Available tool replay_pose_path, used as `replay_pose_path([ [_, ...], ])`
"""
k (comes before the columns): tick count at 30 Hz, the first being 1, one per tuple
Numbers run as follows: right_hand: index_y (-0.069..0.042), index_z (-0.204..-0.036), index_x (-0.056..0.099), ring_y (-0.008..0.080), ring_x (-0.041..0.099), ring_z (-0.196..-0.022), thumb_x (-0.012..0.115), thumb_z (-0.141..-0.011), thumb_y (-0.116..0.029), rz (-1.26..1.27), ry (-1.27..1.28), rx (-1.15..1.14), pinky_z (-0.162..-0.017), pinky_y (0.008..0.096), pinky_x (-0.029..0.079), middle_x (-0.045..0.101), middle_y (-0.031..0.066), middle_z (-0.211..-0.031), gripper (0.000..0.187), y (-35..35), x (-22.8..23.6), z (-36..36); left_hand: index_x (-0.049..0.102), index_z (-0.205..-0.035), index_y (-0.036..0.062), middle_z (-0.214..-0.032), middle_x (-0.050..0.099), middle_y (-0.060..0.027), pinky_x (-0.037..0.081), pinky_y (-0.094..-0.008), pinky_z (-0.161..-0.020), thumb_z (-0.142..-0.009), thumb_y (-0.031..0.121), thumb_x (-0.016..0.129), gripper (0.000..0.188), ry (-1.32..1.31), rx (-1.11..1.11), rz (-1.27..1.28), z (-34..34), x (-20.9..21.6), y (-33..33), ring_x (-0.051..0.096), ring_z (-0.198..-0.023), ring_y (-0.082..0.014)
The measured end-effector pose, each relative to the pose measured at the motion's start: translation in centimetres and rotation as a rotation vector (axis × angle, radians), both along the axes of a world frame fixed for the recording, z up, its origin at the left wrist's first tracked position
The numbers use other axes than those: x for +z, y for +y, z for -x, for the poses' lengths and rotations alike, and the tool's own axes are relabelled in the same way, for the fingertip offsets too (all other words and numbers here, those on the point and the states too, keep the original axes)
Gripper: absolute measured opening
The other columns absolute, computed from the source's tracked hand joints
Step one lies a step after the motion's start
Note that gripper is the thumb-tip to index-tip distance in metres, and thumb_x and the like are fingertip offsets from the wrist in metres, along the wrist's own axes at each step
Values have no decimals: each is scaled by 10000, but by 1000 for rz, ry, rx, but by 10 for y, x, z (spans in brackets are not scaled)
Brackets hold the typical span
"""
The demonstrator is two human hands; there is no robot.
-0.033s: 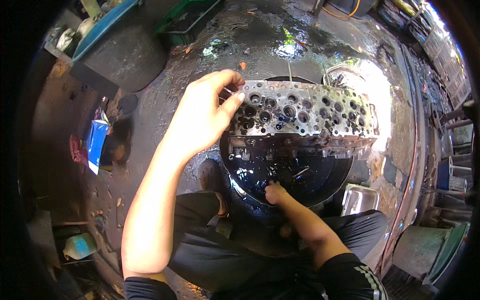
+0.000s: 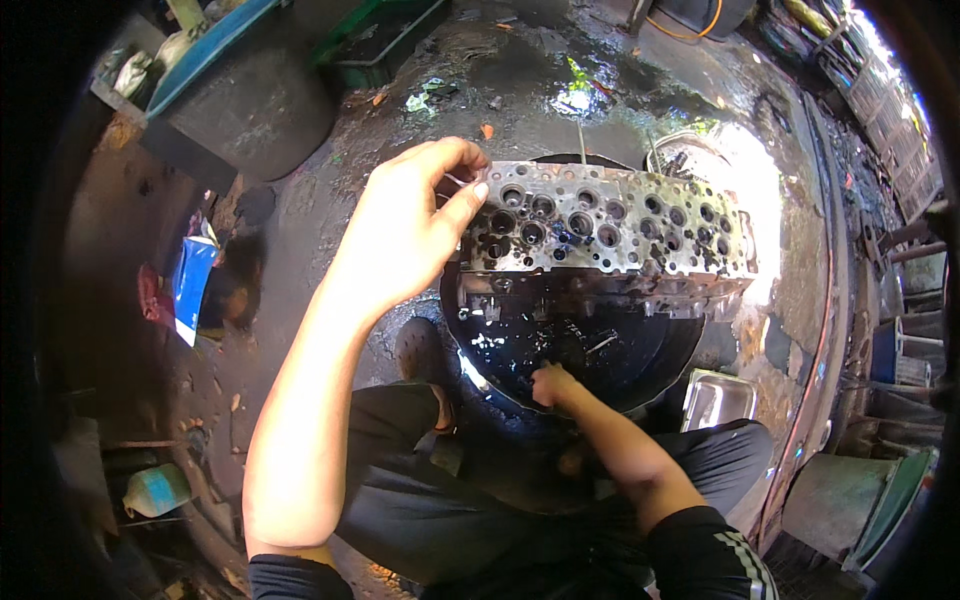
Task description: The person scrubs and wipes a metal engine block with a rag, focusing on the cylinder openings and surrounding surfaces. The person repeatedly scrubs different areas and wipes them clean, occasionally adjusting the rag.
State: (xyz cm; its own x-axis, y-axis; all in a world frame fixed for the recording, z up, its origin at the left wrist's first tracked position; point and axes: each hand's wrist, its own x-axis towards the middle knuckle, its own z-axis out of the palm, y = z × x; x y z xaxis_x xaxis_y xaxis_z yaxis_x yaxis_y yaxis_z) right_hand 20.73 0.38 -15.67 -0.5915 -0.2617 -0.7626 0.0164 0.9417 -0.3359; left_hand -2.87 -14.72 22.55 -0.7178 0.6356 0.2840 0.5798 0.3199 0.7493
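Note:
A grey metal engine cylinder head (image 2: 632,225), full of round holes, lies across a wide black basin (image 2: 672,360) with dark, shiny liquid in it. My left hand (image 2: 415,225) grips its left end, thumb on the top face and fingers curled over the far corner. Nearer to me, my right hand (image 2: 553,385) is over the near part of the basin, closed, its fingertips lost against the dark liquid. What it holds, if anything, does not show. A thin pale strip (image 2: 602,343) shows in the basin ahead of that hand.
A shiny metal tray (image 2: 718,400) sits right of the basin by my knee. Behind the cylinder head is a round pale container (image 2: 690,150) with parts. A large grey tub (image 2: 250,120) and a green crate (image 2: 375,50) stand far left. A blue-and-white packet (image 2: 193,285) lies left.

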Motion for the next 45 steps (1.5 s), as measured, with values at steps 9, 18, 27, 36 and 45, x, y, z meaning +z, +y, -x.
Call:
replay_pose_path([
  [9,-23,-1073,662,320,589,-1041,708,-874,-126,222,717,-446,-904,425,469,617,213,-1131,229,85,239,113,648,-1058,-37,-985,679,-210,516,-415,-874,-872,97,654,230,-37,148,22,18,-6,-50,675,-962,-333],
  [18,-196,-1510,436,489,422,-1326,636,-848,-170,-405,462,-53,-1074,492,458,359,260,-1501,692,59,237,170,643,-1118,-25,-964,662,-129,507,-320,-786,-885,85,664,258,-9,109,-94,21,-7,-63,639,-869,-196],
  [27,-55,-1199,695,311,557,-1282,532,-922,-337,-548,64,310,-1030,416,477,643,209,-1259,427,54,242,242,628,-1102,-15,-931,641,-122,513,-314,-745,-838,38,679,274,-14,127,-155,26,-12,-79,624,-814,-199],
  [36,-100,-1166,679,148,607,-695,428,-987,-332,28,-224,-697,-648,346,516,701,74,-975,385,86,219,236,612,-1037,-24,-943,659,-227,524,-428,-813,-828,72,657,235,-24,187,-256,34,-13,-100,665,-888,-371],
  [45,-167,-1132,723,276,572,-1245,577,-888,-206,-784,104,531,-1004,437,475,616,158,-1269,287,48,235,248,627,-1109,-20,-851,613,-68,492,-293,-727,-853,72,666,274,-39,211,-236,30,-11,-105,554,-755,-131],
])
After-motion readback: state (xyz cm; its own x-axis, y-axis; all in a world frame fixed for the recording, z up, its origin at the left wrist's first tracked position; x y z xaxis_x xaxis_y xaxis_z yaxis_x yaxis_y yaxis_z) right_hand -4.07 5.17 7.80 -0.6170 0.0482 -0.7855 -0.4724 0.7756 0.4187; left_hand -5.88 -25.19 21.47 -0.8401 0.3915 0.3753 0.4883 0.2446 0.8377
